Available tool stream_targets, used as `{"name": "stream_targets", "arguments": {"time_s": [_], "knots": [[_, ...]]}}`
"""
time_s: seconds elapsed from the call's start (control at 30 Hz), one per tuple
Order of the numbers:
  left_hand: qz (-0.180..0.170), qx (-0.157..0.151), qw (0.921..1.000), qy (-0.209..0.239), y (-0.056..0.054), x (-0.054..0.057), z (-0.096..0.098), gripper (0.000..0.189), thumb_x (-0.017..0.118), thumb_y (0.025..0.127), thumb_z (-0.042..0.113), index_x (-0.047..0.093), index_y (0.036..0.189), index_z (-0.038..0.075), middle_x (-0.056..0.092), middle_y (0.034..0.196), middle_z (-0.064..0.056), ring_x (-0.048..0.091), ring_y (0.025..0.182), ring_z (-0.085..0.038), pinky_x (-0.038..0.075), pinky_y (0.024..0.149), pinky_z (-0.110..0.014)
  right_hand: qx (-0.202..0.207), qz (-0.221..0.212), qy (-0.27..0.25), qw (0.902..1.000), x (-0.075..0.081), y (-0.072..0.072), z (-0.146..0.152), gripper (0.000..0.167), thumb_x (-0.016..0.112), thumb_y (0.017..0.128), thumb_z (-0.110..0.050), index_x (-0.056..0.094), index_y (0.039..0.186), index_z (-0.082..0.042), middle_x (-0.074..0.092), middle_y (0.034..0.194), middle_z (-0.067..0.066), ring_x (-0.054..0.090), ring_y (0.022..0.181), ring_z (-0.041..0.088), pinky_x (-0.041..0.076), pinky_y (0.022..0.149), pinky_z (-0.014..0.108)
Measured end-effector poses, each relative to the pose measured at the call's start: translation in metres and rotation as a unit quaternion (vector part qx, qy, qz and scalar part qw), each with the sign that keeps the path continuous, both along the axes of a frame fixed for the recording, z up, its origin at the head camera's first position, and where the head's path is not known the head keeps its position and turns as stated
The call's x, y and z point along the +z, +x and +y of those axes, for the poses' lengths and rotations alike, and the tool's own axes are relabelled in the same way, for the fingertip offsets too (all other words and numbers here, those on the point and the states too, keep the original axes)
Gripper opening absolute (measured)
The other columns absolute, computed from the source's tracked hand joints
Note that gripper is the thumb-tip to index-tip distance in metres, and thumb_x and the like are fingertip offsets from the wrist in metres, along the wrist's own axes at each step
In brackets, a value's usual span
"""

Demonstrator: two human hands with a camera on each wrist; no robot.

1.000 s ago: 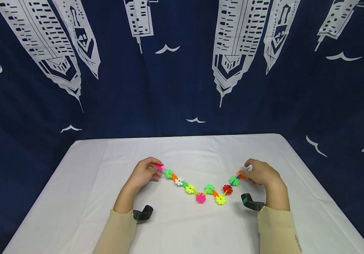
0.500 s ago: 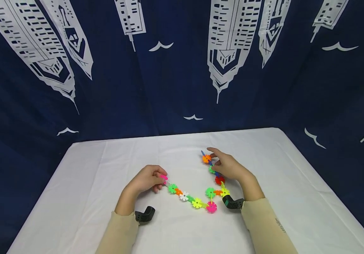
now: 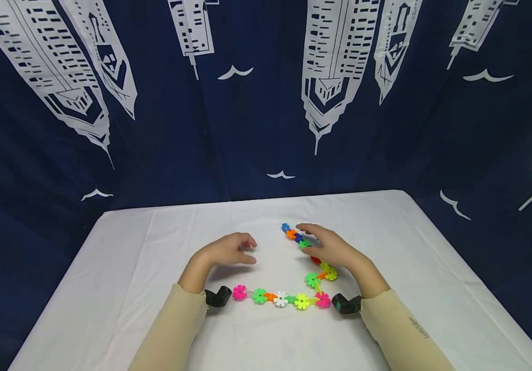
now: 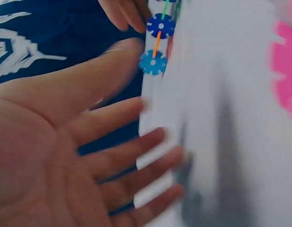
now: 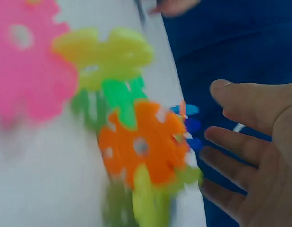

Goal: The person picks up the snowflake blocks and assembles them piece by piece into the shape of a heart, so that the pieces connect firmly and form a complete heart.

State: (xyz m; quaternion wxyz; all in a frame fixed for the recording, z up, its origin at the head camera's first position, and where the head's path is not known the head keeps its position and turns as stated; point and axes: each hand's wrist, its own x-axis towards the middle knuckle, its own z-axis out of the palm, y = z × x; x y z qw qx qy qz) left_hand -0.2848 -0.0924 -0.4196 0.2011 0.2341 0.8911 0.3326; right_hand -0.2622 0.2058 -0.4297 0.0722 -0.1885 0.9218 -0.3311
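A chain of notched plastic snowflake discs (image 3: pixel 302 302) in many colours lies bent on the white table. Its front run goes left to a pink disc (image 3: pixel 240 292), and its other arm reaches back to a blue disc (image 3: pixel 286 227). My left hand (image 3: pixel 226 251) hovers behind the pink end, holding nothing; its fingers spread apart in the left wrist view. Over the far arm of the chain is my right hand (image 3: pixel 332 247), which hides part of it. The right wrist view shows those fingers loose, with an orange disc (image 5: pixel 141 146) in front.
A white cloth covers the table (image 3: pixel 154 319), whose back edge meets a dark blue curtain (image 3: pixel 247 129) with white building prints. Black wrist cameras (image 3: pixel 218 297) sit at both cuffs, close to the two ends of the chain's front run.
My left hand has let go of the pink end, which now lies nearer the front. My right hand has moved left and released the other end, folding that arm of the chain backward.
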Motion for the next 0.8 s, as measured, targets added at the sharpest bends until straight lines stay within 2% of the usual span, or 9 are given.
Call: {"name": "stream_targets", "arguments": {"time_s": [0.07, 0.13, 0.23, 0.3, 0.33, 0.43, 0.57, 0.7, 0.8], "knots": [[-0.008, 0.013, 0.9988, 0.047, -0.017, -0.002, 0.012, 0.044, 0.071, 0.092, 0.020, 0.059, 0.132, 0.006, 0.060, 0.136, -0.016, 0.062, 0.114, -0.027, 0.050, 0.101, -0.043, -0.037, 0.012, -0.032, 0.9987, 0.001, 0.011, 0.011, 0.049, 0.066, 0.096, -0.018, 0.053, 0.142, -0.012, 0.056, 0.145, 0.010, 0.053, 0.132, 0.034, 0.044, 0.111, 0.054], [-0.020, 0.029, 0.9940, 0.104, -0.033, -0.006, 0.025, 0.046, 0.066, 0.096, 0.018, 0.055, 0.139, 0.006, 0.055, 0.144, -0.017, 0.061, 0.122, -0.031, 0.052, 0.100, -0.044, -0.078, -0.002, -0.094, 0.9926, 0.001, 0.023, 0.020, 0.040, 0.064, 0.097, -0.018, 0.058, 0.136, -0.010, 0.062, 0.136, 0.011, 0.059, 0.121, 0.031, 0.052, 0.103, 0.046], [-0.043, 0.058, 0.9848, 0.158, -0.054, -0.017, 0.043, 0.045, 0.062, 0.098, 0.016, 0.053, 0.142, 0.009, 0.053, 0.147, -0.014, 0.061, 0.122, -0.028, 0.054, 0.094, -0.040, -0.119, -0.061, -0.199, 0.9708, -0.003, 0.038, 0.031, 0.035, 0.061, 0.100, -0.019, 0.059, 0.130, -0.003, 0.067, 0.109, 0.014, 0.063, 0.088, 0.022, 0.057, 0.078, 0.032], [-0.046, 0.074, 0.9837, 0.157, -0.064, -0.024, 0.052, 0.042, 0.061, 0.098, 0.016, 0.056, 0.140, 0.008, 0.058, 0.142, -0.012, 0.063, 0.116, -0.024, 0.055, 0.087, -0.034, -0.140, -0.116, -0.234, 0.9551, -0.008, 0.046, 0.036, 0.036, 0.060, 0.100, -0.021, 0.056, 0.130, 0.000, 0.063, 0.088, 0.012, 0.056, 0.069, 0.018, 0.053, 0.062, 0.028], [-0.048, 0.083, 0.9838, 0.151, -0.067, -0.027, 0.055, 0.040, 0.062, 0.098, 0.015, 0.059, 0.137, 0.008, 0.061, 0.139, -0.011, 0.064, 0.111, -0.021, 0.054, 0.084, -0.031, -0.147, -0.140, -0.235, 0.9506, -0.011, 0.049, 0.038, 0.037, 0.061, 0.100, -0.022, 0.055, 0.129, 0.000, 0.059, 0.080, 0.010, 0.052, 0.061, 0.017, 0.051, 0.056, 0.027], [-0.041, 0.092, 0.9871, 0.125, -0.072, -0.032, 0.063, 0.032, 0.066, 0.096, 0.013, 0.068, 0.126, 0.006, 0.071, 0.121, -0.010, 0.064, 0.093, -0.015, 0.051, 0.071, -0.022, -0.166, -0.183, -0.187, 0.9508, -0.021, 0.054, 0.041, 0.036, 0.065, 0.098, -0.026, 0.057, 0.123, -0.003, 0.053, 0.066, 0.003, 0.042, 0.048, 0.013, 0.042, 0.045, 0.025], [-0.033, 0.087, 0.9906, 0.100, -0.071, -0.028, 0.070, 0.021, 0.069, 0.092, 0.010, 0.074, 0.112, 0.004, 0.073, 0.093, -0.009, 0.059, 0.074, -0.014, 0.047, 0.060, -0.019, -0.159, -0.206, -0.140, 0.9555, -0.028, 0.057, 0.045, 0.027, 0.065, 0.097, -0.024, 0.060, 0.111, -0.003, 0.060, 0.066, 0.004, 0.046, 0.044, 0.011, 0.039, 0.041, 0.021], [-0.037, 0.083, 0.9932, 0.072, -0.068, -0.025, 0.068, 0.012, 0.071, 0.092, 0.011, 0.072, 0.102, 0.004, 0.067, 0.077, -0.006, 0.057, 0.065, -0.013, 0.049, 0.057, -0.020, -0.125, -0.211, -0.145, 0.9585, -0.028, 0.051, 0.048, 0.021, 0.061, 0.099, -0.018, 0.061, 0.108, 0.001, 0.066, 0.073, 0.007, 0.055, 0.048, 0.010, 0.042, 0.043, 0.020], [-0.034, 0.085, 0.9942, 0.056, -0.064, -0.026, 0.060, 0.009, 0.071, 0.092, 0.012, 0.070, 0.098, 0.006, 0.064, 0.074, -0.003, 0.056, 0.062, -0.012, 0.050, 0.054, -0.020, -0.130, -0.206, -0.151, 0.9581, -0.028, 0.041, 0.048, 0.021, 0.062, 0.099, -0.018, 0.061, 0.109, 0.001, 0.065, 0.072, 0.006, 0.054, 0.047, 0.011, 0.045, 0.044, 0.021]]}}
